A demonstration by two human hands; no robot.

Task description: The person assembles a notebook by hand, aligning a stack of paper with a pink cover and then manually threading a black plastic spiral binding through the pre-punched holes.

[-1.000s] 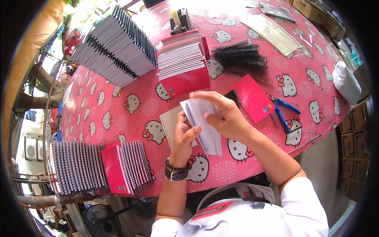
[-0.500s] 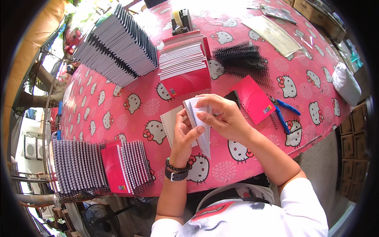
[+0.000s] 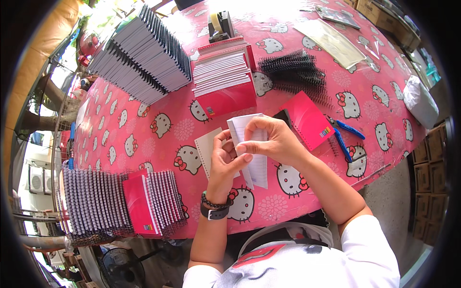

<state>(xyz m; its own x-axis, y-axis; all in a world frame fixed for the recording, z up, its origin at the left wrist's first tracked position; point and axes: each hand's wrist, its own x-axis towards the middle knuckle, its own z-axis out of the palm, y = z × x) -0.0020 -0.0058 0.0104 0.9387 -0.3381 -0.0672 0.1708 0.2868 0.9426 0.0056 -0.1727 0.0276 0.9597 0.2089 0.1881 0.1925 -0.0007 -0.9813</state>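
A stack of lined paper sheets (image 3: 259, 174) is held upright above the table, its leaves spread apart. My left hand (image 3: 224, 161) grips the stack's left edge, thumb toward me. With thumb and fingers closed, my right hand (image 3: 270, 141) pinches the leaves near their upper part. Beneath my left hand lies a cream sheet with holes punched along its edge (image 3: 204, 150), partly covered. To the right of my hands is a pink punched cover (image 3: 309, 120), with blue-handled cutters (image 3: 343, 144) beside it.
Black spiral coils (image 3: 295, 72) lie behind the cover. Pink-covered paper stacks (image 3: 225, 96), a tape dispenser (image 3: 220, 26) and tall coil-bound stacks (image 3: 144, 57) stand farther back. Coil-bound notebooks (image 3: 96, 201) line the near left edge of the pink patterned table (image 3: 269, 206). Clear plastic (image 3: 331, 43) lies far right.
The sheets have fanned wider, and the lined faces now show more to the right. My right hand has turned slightly with the leaves; my left hand stays almost in place.
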